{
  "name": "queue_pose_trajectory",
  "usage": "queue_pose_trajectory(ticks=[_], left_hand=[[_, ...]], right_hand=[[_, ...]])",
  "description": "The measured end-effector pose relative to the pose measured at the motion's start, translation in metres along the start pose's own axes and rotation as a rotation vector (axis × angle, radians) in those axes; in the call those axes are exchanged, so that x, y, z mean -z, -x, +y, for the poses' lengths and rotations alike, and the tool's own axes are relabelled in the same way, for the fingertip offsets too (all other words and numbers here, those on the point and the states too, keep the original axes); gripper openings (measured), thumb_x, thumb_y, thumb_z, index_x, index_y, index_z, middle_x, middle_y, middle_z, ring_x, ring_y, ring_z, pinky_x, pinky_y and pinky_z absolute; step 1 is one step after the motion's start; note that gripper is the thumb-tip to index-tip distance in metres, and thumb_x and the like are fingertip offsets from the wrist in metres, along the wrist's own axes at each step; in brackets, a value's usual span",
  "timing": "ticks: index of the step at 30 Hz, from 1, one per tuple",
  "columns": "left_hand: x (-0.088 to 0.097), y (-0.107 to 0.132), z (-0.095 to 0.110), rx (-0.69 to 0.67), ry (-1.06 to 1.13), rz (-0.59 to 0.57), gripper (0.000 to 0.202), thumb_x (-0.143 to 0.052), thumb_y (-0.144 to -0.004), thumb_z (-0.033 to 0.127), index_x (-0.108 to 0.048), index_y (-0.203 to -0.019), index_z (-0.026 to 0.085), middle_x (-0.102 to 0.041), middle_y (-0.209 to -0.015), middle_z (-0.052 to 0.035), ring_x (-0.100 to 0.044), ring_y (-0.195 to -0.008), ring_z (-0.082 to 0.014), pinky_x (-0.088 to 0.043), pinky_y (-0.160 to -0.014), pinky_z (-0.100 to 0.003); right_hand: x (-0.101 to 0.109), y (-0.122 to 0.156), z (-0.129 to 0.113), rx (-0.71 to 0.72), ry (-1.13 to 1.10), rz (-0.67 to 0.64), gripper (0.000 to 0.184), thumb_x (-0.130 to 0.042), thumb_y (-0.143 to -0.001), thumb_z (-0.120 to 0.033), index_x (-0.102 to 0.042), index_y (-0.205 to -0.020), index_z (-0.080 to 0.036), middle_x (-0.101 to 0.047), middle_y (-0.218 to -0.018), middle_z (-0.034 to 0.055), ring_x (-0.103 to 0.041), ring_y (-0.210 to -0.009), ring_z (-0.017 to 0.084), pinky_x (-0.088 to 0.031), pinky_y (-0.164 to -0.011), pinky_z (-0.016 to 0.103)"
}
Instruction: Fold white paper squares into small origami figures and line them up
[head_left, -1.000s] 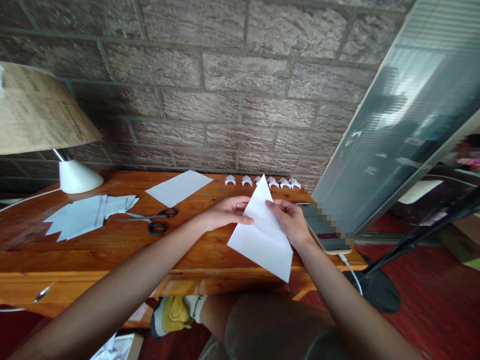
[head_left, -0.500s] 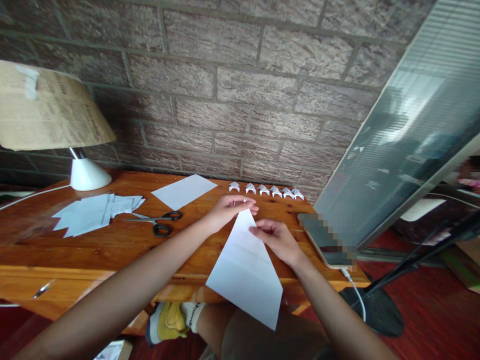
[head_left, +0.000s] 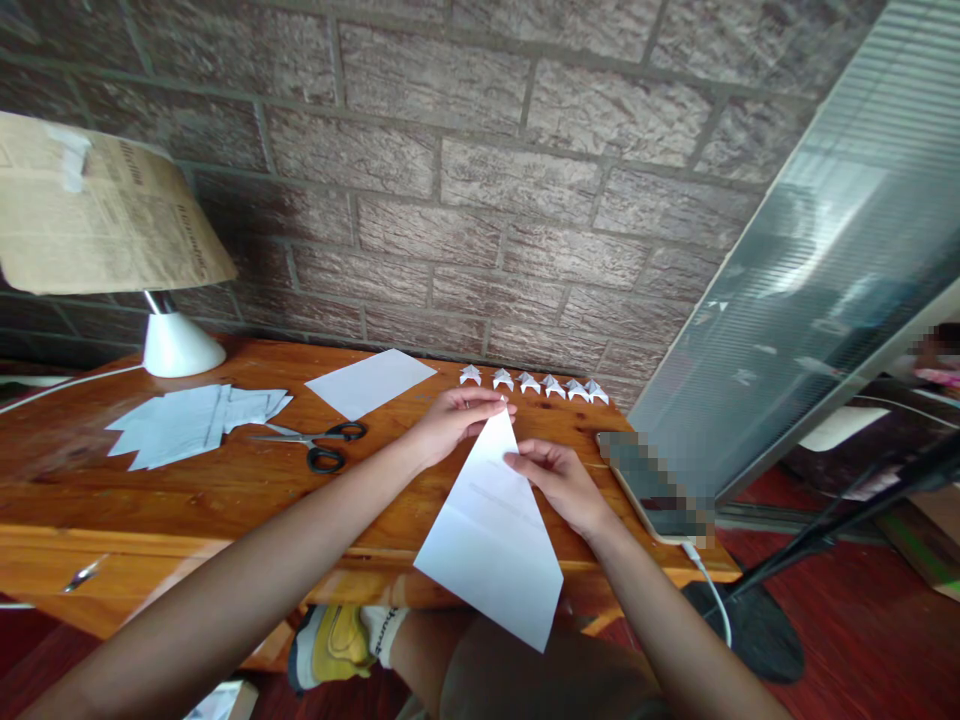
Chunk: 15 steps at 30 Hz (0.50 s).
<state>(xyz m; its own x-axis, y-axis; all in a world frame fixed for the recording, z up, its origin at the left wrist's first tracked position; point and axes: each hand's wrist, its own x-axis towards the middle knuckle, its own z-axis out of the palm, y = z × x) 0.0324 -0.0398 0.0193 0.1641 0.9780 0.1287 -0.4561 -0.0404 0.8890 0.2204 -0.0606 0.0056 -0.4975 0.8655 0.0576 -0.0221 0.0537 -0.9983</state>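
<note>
Lettered, apparently, "humb" down the white sock point(head_left: 386, 634), near side; printed too blurrily to read on the lampshade point(head_left: 97, 220), far left, and faintly on the folded sheet point(head_left: 487, 540).

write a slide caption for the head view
Left hand and right hand hold a pointed white sheet; six small paper figures line up behind.

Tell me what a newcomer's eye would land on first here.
Probably the large white sheet, pinched near its pointed tip by the left hand and held at its right edge by the right hand. Beyond it, six small folded paper pieces sit in a row on the wooden desk, near the brick wall. The newspaper-print lampshade at far left also stands out.
</note>
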Motion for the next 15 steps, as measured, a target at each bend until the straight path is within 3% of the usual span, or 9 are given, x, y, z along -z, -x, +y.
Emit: queue_pose_trajectory(ticks=[15], left_hand=[[0.0003,0.0013,0.0010,0.033,-0.023,-0.007,0.034,-0.086,-0.059,0.030,-0.071,-0.085,0.012,-0.075,-0.087,-0.0099,-0.069,-0.080,-0.0198,-0.053,-0.078,-0.034]], right_hand=[[0.0006,-0.0006,0.0010,-0.003,0.036,-0.043,0.024,-0.074,-0.075,-0.038,-0.070,-0.083,-0.016,-0.067,-0.077,-0.0002,-0.056,-0.067,0.011,-0.042,-0.069,0.026]])
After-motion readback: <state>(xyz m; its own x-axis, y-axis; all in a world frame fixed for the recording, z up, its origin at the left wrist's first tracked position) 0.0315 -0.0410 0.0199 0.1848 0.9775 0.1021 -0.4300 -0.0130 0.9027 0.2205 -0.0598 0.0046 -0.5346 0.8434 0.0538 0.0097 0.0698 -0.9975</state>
